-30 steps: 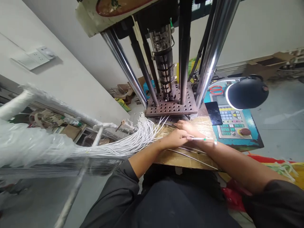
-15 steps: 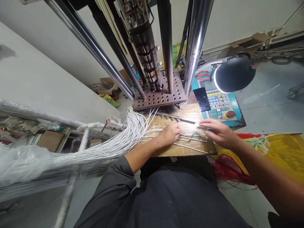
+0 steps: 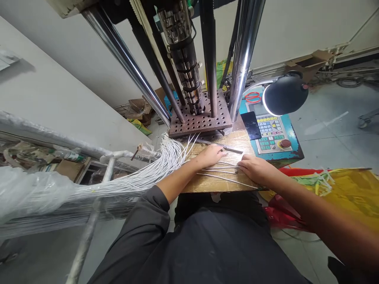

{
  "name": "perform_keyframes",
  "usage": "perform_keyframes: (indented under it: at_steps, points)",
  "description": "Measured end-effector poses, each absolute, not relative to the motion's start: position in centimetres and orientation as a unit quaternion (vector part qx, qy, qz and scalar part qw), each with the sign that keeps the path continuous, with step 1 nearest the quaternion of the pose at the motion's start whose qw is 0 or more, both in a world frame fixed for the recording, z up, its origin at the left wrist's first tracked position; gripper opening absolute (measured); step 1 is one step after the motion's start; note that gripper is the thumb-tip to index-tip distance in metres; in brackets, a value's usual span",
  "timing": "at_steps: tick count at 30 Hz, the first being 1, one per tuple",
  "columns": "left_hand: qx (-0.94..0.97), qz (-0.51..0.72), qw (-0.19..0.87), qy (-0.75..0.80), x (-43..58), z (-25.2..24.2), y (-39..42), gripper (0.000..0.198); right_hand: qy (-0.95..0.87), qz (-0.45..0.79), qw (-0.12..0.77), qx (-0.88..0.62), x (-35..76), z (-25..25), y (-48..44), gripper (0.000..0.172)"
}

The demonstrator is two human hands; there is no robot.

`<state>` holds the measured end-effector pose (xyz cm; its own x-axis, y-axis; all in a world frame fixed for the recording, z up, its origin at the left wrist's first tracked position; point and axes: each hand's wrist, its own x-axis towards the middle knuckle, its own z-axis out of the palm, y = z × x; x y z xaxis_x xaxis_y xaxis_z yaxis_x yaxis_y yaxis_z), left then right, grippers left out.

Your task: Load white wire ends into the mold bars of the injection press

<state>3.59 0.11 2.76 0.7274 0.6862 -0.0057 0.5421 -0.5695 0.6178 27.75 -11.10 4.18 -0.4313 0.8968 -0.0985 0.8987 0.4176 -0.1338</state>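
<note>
My left hand rests on the cardboard-topped work surface, its fingers bent and closed over a white cable. To its right, my right hand has fingers and thumb pinched together at the end of a cable. Several loose white cables lie across the board between and below my hands. A dark metal strip lies just beyond my fingers. From the left, a thick bundle of white cables comes in beside my left forearm.
A perforated metal plate with upright rods stands behind the board. At right are a control panel, a phone, red-handled scissors and a lit lamp. A wrapped rail supports the bundle. Yellow bags lie right.
My right hand has moved left and closed at the cable ends; its fingers were apart before. The green bits that showed near the cable ends are now out of sight. My left hand moved slightly away from me.
</note>
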Motion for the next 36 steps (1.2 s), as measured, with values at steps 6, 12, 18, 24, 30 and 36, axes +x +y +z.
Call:
perform_keyframes:
  at_steps: [6, 12, 18, 24, 30, 36]
  points:
    - [0.941, 0.115, 0.170, 0.269, 4.2, 3.3, -2.7, 0.028, 0.814, -0.076, 0.071, 0.572, 25.8, 5.4, -10.2, 0.023]
    - [0.962, 0.099, 0.162, 0.198, 4.9, 2.3, -3.9, 0.022, 0.828, -0.066, 0.045, 0.555, 25.1, 7.7, -10.0, 0.018]
    - [0.947, 0.131, 0.210, 0.207, 5.3, 1.8, -3.1, 0.016, 0.820, -0.061, 0.045, 0.567, 24.3, 9.8, -9.8, 0.022]
    - [0.843, 0.168, 0.470, 0.200, 5.3, 4.1, -2.4, 0.033, 0.763, -0.173, -0.312, 0.538, 27.5, 10.5, -10.9, 0.033]
    - [0.719, 0.145, 0.655, 0.183, 5.4, 4.8, -1.9, 0.060, 0.615, -0.273, -0.472, 0.569, 26.2, 7.8, -12.1, 0.048]
    - [0.654, 0.140, 0.721, 0.182, 5.8, 4.5, -2.2, 0.064, 0.627, -0.243, -0.472, 0.570, 23.8, 6.7, -12.1, 0.035]
